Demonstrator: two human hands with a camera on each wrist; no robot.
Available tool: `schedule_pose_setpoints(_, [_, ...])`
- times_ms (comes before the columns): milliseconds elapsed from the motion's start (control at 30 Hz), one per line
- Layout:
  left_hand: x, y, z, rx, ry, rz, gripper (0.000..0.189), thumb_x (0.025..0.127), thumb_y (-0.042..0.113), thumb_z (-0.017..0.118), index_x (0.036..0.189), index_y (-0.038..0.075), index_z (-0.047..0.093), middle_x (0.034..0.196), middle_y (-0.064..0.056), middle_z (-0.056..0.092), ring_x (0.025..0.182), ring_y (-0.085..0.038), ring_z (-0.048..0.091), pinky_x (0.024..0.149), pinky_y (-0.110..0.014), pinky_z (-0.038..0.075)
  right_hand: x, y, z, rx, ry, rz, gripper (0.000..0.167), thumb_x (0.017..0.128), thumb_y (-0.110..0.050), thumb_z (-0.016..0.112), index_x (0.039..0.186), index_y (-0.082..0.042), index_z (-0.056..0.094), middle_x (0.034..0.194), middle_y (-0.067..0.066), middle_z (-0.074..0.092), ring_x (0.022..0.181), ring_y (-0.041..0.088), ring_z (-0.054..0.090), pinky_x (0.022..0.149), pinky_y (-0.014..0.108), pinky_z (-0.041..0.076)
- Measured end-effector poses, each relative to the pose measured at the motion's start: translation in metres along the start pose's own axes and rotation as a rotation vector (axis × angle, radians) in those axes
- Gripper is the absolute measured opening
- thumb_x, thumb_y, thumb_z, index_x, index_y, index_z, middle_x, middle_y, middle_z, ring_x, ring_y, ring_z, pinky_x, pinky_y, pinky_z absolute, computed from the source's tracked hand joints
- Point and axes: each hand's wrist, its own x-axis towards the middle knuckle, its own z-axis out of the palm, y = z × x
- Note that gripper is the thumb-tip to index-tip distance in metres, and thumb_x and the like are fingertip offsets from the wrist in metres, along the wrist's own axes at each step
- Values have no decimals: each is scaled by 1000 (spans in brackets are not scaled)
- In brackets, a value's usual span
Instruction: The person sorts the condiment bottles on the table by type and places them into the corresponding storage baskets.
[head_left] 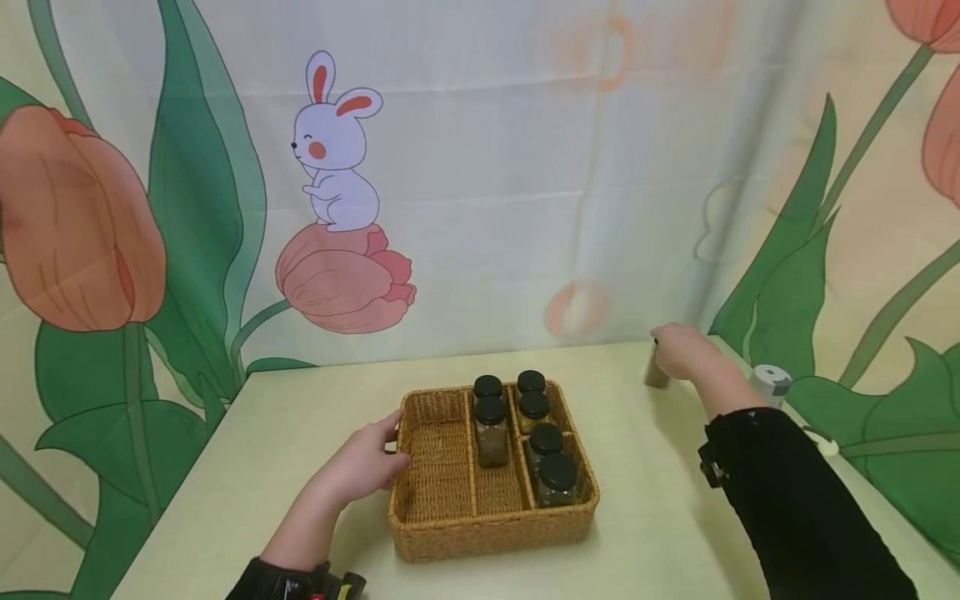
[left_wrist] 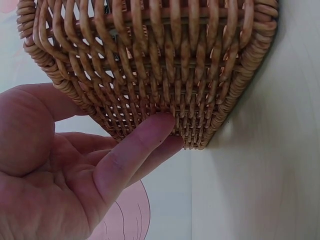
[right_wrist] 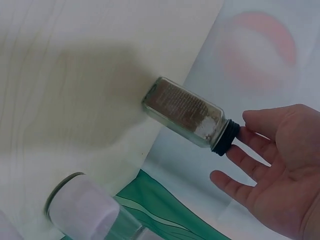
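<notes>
My left hand [head_left: 366, 462] holds the left side of a woven basket [head_left: 495, 533] with dividers. In the left wrist view its fingers [left_wrist: 132, 155] lie against the basket's wicker wall [left_wrist: 160, 65]. My right hand [head_left: 678, 354] is at the table's far right. It pinches a glass spice jar [right_wrist: 185, 112] by its black cap [right_wrist: 226, 137]. Brown powder and a printed label show on that jar. Several black-capped spice jars stand in the basket: two in the middle section, a brown one [head_left: 492, 437] in front, and others [head_left: 557, 479] in the two right compartments.
A bottle with a white and grey top [head_left: 771, 383] stands at the table's right edge, partly behind my right forearm. A white item [head_left: 821, 440] shows beside the sleeve. A printed curtain [head_left: 480, 208] hangs behind the pale table [head_left: 637, 517].
</notes>
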Motion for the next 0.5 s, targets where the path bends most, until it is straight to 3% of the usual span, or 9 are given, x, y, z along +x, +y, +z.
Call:
schedule_pose_setpoints(333, [0,1,0,3,0,-2,79,92,0,62,161,2,24,147,-35,45,97,-30,70,64,-37,61,-4,-16,-13,28,18,-76,34,101,-2,51,130,12,62,131,32,60,122,50,54,99,59,48])
schedule_pose_setpoints(433, [0,1,1,5,1,-2,79,93,0,62,161,2,24,147,-35,44,96,-30,70,64,-37,61,-4,-18,-14,23,35,-98,27,101,-6,53,117,7,70,113,25,69,104,41,64,86,52,54])
schedule_pose_setpoints(500, [0,1,1,7,2,-2,79,93,0,62,161,2,24,147,-35,44,95,-29,70,64,-37,61,-4,-20,-15,24,39,-109,23,102,-9,53,103,2,74,93,16,69,84,32,63,73,44,53])
